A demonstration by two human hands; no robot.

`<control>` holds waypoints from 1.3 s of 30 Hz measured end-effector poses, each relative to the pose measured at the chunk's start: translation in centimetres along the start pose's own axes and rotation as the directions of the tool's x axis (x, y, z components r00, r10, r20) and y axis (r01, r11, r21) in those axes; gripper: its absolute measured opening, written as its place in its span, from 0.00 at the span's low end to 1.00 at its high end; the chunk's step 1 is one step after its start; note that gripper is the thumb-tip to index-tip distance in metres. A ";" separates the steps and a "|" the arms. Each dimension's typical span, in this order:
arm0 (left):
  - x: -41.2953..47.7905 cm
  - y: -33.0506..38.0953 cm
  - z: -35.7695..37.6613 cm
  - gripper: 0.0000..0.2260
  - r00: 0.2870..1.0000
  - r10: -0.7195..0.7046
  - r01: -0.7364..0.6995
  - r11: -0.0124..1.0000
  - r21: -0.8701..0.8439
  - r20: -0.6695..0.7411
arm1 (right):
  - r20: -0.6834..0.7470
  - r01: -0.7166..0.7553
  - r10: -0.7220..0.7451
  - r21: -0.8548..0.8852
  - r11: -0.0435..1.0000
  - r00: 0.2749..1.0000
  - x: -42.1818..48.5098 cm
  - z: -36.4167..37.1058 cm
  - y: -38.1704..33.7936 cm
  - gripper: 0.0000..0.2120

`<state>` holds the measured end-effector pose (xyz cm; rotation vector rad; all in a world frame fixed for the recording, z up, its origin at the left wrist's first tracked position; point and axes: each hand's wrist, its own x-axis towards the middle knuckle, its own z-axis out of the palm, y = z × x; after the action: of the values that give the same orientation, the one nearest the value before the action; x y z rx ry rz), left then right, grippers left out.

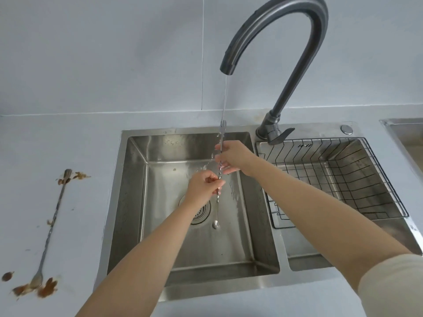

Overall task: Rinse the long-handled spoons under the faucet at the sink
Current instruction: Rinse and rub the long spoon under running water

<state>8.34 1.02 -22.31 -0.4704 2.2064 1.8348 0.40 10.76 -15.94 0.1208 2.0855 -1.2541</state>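
A long twisted-handle steel spoon (217,208) hangs upright over the left sink basin (160,225), forked end up under the thin water stream from the dark faucet (283,40), bowl down near the drain. My right hand (233,160) grips its upper shaft. My left hand (204,186) pinches the shaft lower down. A second long spoon (51,227) lies on the counter to the left, smeared with brown sauce at both ends.
Brown sauce blotches (45,289) stain the counter around the dirty spoon. A black wire rack (343,177) sits in the right basin. The faucet lever (282,135) stands between the basins. Another metal tray edge (405,133) shows at far right.
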 end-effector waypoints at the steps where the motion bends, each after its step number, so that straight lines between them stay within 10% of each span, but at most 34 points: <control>1: -0.1 -0.6 0.4 0.12 1.000 -0.016 0.015 0.999 0.045 0.017 | -0.002 -0.020 0.020 -0.051 0.998 1.000 0.0 0.2 1.2 0.21; 16: -0.2 -8.3 5.6 0.07 0.963 -0.239 0.164 0.884 0.438 0.123 | -0.100 -0.285 0.271 -0.191 0.939 0.958 3.3 3.6 12.9 0.13; 26: 1.6 -13.1 9.5 0.15 0.888 -0.456 0.417 0.854 0.312 0.062 | -0.199 -0.325 0.266 -0.386 0.863 0.943 6.8 4.9 18.7 0.17; 39: 2.7 -16.5 11.8 0.10 0.931 -0.366 0.324 0.829 0.456 0.004 | -0.360 -0.398 0.253 -0.419 0.816 0.898 8.7 5.9 22.2 0.08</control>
<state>11.92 9.64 -40.57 -0.6231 2.2072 1.0941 5.91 15.49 -39.37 0.4423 2.4358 -0.4991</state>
